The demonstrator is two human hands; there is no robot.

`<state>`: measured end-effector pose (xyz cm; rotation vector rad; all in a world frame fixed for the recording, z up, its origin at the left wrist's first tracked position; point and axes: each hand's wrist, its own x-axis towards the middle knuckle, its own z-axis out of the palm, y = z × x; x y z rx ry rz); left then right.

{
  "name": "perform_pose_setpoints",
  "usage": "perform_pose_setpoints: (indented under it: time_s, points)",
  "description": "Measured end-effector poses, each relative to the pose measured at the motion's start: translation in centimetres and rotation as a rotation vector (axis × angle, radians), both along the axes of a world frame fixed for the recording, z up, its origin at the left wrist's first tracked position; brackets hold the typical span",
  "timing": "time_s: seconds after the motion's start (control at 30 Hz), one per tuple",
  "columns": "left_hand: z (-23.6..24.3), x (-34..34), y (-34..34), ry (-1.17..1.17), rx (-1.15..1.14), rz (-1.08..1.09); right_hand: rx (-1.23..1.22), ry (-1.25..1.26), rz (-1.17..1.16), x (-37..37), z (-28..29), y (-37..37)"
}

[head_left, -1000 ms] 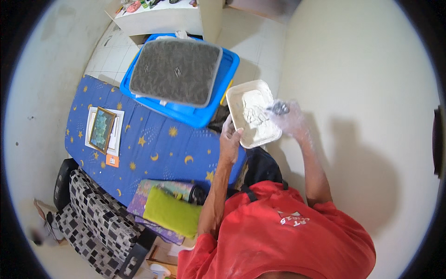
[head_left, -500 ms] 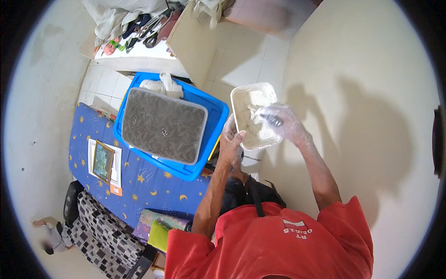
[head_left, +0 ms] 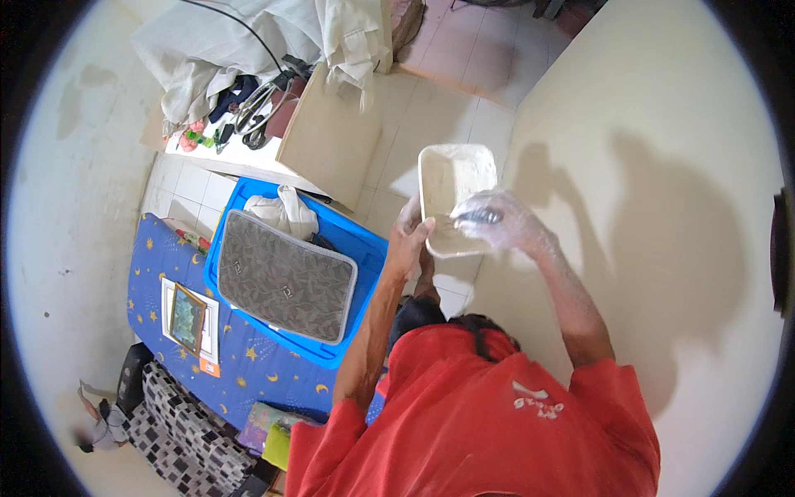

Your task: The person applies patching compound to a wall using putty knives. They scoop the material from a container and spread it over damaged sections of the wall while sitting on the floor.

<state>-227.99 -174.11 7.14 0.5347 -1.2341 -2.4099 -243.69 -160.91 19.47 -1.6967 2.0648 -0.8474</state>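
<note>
A: What lies at the left?

B: A blue star-printed cloth (head_left: 166, 290) with a framed picture (head_left: 187, 319), then a blue plastic bin (head_left: 348, 240) topped by a grey patterned cushion (head_left: 286, 286) with rounded corners.

A: And the hands?

B: The left hand (head_left: 411, 240) grips the near edge of a white rectangular tray (head_left: 451, 178), thumb over its rim, held up beside the pale wall (head_left: 662, 207). The right hand (head_left: 501, 222), in a clear filmy glove, is closed on a dark tool (head_left: 479, 217) inside the tray.

A: Any room?

B: Bare tiled floor (head_left: 464, 74) beyond the tray. The tool's tip is blurred, and the tray's contents are hard to make out.
</note>
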Motion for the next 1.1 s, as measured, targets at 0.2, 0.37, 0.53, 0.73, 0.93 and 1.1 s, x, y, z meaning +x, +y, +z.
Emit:
perform_pose_setpoints:
  time_s: [0.2,0.37,0.53,0.73,0.93,1.1]
  points:
    - [-0.2,-11.3,-5.0,-0.01,0.027,0.041,0.213,-0.467,-0.361,-11.9,-0.5,-6.3]
    - [1.1,-19.9,-8.4,0.041,0.074,0.093,0.174,-0.44,-0.38,-21.9,-2.9,-10.7]
    - [0.1,-29.0,-11.4,0.084,0.079,0.185,0.156,-0.679,-0.398,-30.0,-0.8,-15.2]
    - [-0.8,-39.9,-15.5,0.02,0.043,0.307,0.104,-0.234,-0.064,-41.3,-1.8,-20.8]
    - [-0.9,-47.3,-18.2,0.091,0.125,0.526,0.21,-0.133,-0.073,-47.6,-1.6,-26.0]
    - [-0.9,-51.0,-22.4,0.04,0.158,0.63,0.085,-0.494,-0.086,-50.1,-3.2,-30.3]
